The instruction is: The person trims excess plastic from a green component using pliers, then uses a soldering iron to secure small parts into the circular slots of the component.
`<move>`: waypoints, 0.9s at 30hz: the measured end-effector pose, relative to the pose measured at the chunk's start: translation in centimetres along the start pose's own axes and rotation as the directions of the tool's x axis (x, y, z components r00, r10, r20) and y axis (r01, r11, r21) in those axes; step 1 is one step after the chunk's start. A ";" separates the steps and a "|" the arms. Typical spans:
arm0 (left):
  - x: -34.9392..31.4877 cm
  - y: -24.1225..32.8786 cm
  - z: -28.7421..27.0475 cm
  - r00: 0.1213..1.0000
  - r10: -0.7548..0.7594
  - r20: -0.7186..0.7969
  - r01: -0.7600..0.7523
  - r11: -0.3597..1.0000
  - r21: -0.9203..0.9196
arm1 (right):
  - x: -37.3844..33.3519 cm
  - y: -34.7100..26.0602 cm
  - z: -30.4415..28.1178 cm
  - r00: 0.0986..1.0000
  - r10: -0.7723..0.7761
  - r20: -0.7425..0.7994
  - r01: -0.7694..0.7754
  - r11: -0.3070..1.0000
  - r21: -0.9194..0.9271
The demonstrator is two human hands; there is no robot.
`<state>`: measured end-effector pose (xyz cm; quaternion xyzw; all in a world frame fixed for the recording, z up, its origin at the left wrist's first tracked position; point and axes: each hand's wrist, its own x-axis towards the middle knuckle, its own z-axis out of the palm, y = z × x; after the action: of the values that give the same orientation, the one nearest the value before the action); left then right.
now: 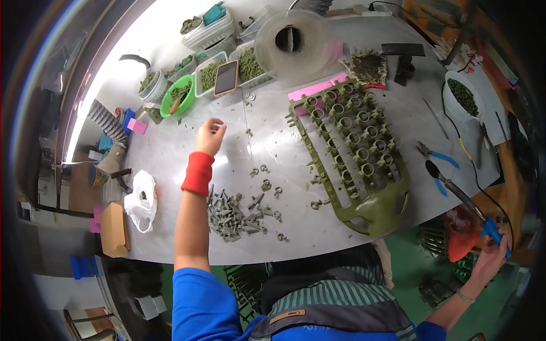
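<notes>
My left hand (210, 136), with a red wristband above it, hovers over the left part of the table. Its fingers are curled together, and whatever they may hold is too small to make out. At the far right, my right hand (492, 253) grips a soldering iron (459, 196) by its blue handle, the broad dark tip pointing up and left over the table edge. Between my arms lies a large olive-green frame (378, 207) carrying rows of small ring-shaped pieces (352, 138). Close to my left forearm is a heap of grey-green cone-shaped pieces (230, 216), with several small ring pieces (266, 184) beside it.
A green bowl (166, 104), tubs of green pieces (250, 67) and a phone (226, 78) stand at the back. Blue-handled pliers (443, 158) and a white bucket (449, 91) are at the right. A white plastic bag (142, 202) lies left. The iron's cord (476, 176) trails along the right edge.
</notes>
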<state>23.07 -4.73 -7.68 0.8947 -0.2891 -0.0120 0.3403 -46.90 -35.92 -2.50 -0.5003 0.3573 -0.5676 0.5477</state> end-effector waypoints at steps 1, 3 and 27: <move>0.8 -1.0 -0.3 0.999 -0.042 0.003 0.043 0.998 -0.037 | 0.2 -0.1 -0.1 1.000 0.001 -0.004 -0.001 1.000 0.011; 2.0 -2.5 -0.5 0.995 -0.095 0.018 0.096 0.995 -0.034 | 0.6 -0.3 -0.6 1.000 0.006 0.003 -0.007 1.000 0.019; -5.8 6.8 1.5 0.899 -0.065 0.433 0.187 0.951 -0.245 | 0.9 -1.2 0.3 0.996 0.001 -0.085 0.005 0.997 0.073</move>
<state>14.46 -6.67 -5.65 0.8306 -0.2918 -0.2671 0.3919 -46.80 -36.63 -1.15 -0.4558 0.3585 -0.6015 0.5495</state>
